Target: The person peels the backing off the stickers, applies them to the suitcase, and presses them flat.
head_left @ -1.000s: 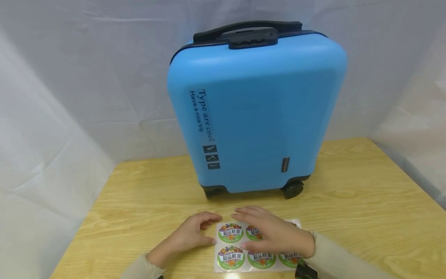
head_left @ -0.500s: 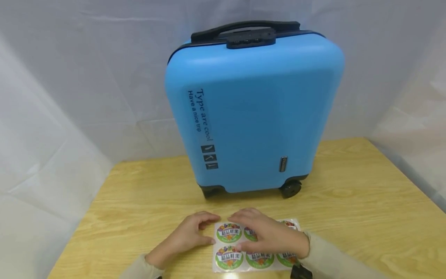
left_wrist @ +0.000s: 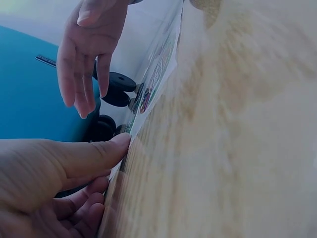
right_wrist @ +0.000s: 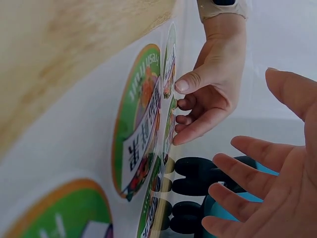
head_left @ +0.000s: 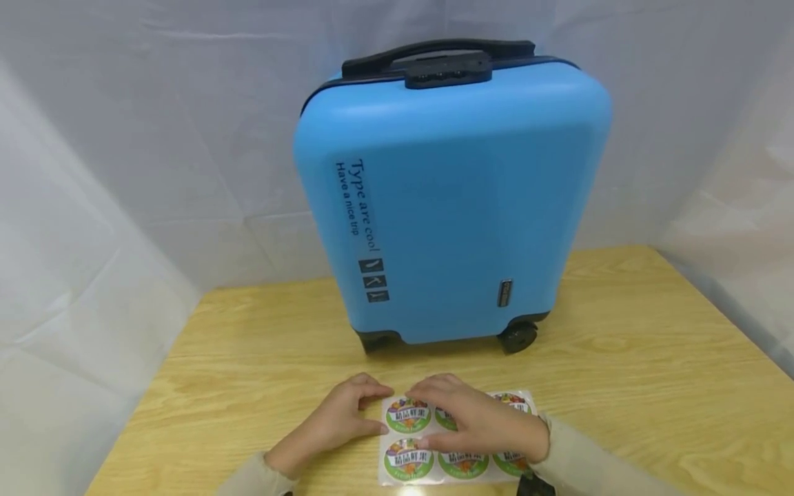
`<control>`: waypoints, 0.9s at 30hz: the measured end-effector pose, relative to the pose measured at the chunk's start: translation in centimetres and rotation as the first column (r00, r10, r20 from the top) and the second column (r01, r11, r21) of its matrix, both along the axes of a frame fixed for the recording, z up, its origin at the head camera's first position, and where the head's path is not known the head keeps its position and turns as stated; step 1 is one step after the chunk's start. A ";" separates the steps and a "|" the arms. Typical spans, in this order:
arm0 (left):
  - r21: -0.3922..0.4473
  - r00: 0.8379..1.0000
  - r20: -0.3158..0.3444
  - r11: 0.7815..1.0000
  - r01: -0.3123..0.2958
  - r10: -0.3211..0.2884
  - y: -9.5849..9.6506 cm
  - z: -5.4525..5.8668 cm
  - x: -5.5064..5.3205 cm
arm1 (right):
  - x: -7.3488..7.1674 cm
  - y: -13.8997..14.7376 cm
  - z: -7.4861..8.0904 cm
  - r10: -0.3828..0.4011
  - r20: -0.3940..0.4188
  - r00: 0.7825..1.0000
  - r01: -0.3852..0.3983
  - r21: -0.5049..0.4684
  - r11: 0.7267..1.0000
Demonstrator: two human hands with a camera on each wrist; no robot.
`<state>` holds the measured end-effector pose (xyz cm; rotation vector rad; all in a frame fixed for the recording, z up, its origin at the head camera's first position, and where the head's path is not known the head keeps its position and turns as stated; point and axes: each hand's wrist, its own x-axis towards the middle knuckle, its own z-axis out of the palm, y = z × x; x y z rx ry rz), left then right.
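Observation:
A white sheet (head_left: 437,480) of round fruit stickers (head_left: 408,461) lies flat near the table's front edge. My left hand (head_left: 341,417) is at its left edge, thumb and forefinger apart. In the left wrist view the thumb tip (left_wrist: 121,140) touches or nearly touches the sheet's edge, and the other fingers are loosely bent. My right hand (head_left: 474,417) hangs over the middle of the sheet, covering some stickers. The right wrist view shows its fingers (right_wrist: 247,173) spread and holding nothing.
A blue suitcase (head_left: 453,227) with black wheels (head_left: 517,337) and a black top handle (head_left: 437,48) stands upright behind the hands. Wood-grain table (head_left: 651,365) extends to both sides. White sheeting (head_left: 155,138) hangs behind and beside the table.
My right hand has shifted slightly left over the sticker sheet, baring more of the top right sticker. My left hand has hardly moved. The suitcase stands as before.

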<state>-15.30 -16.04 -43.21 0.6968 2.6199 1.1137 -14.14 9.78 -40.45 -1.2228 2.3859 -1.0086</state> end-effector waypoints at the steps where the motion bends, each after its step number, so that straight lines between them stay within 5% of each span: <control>1: -0.001 1.000 0.002 1.000 -0.002 0.002 0.0 0.0 0.0 | 0.0 0.0 0.0 0.003 -0.005 1.000 -0.003 0.000 1.000; 18: 0.020 0.998 0.035 0.999 -0.047 0.046 0.4 0.1 -0.5 | 0.2 -0.1 0.4 -0.009 0.058 0.998 0.007 0.035 0.999; 27: 0.235 0.968 0.249 0.967 -0.102 0.041 0.7 0.2 -0.8 | -0.2 -0.1 0.4 -0.047 0.112 0.993 0.053 -0.050 0.997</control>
